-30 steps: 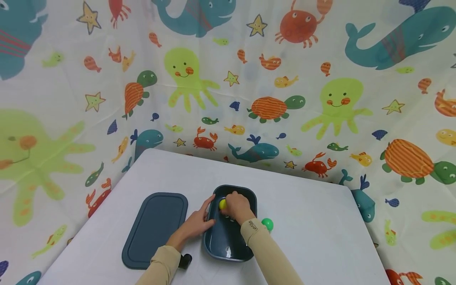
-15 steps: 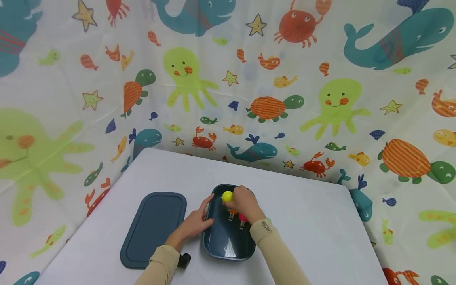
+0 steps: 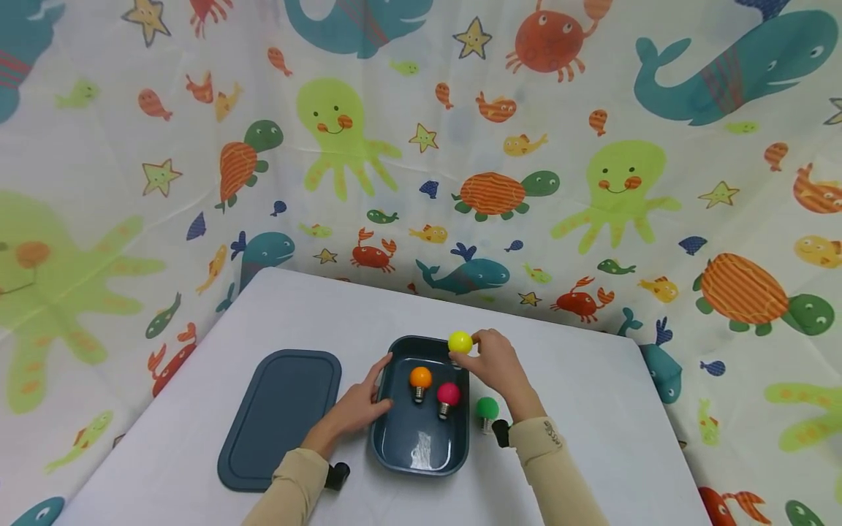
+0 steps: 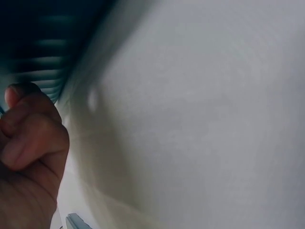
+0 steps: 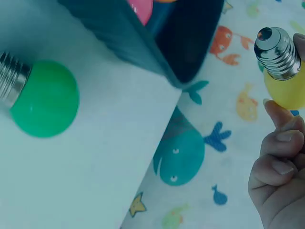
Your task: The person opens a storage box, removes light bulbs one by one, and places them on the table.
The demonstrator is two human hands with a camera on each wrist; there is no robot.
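A yellow light bulb (image 3: 460, 342) is pinched between the thumb and fingers of my right hand (image 3: 498, 363), above the far right corner of a dark blue tub (image 3: 395, 447). Its silver screw base (image 5: 281, 57) points away from the palm in the right wrist view. My left hand (image 3: 354, 409) grips the tub's left side, thumb at the rim; curled fingers (image 4: 35, 129) show against the ribbed outer wall. Inside the tub lie an orange bulb (image 3: 420, 378) and a pink bulb (image 3: 449, 394). A green bulb (image 3: 487, 408) lies on the table just right of the tub.
A flat dark blue lid (image 3: 281, 420) lies left of the tub on the white table (image 3: 566, 424). Behind the table hangs a curtain (image 3: 408, 168) printed with sea animals. Dark wrist cameras sit near both cuffs.
My right hand has lifted the yellow bulb from inside the tub, up and rightward to its far right rim. The orange, pink and green bulbs are now uncovered. The left hand stays.
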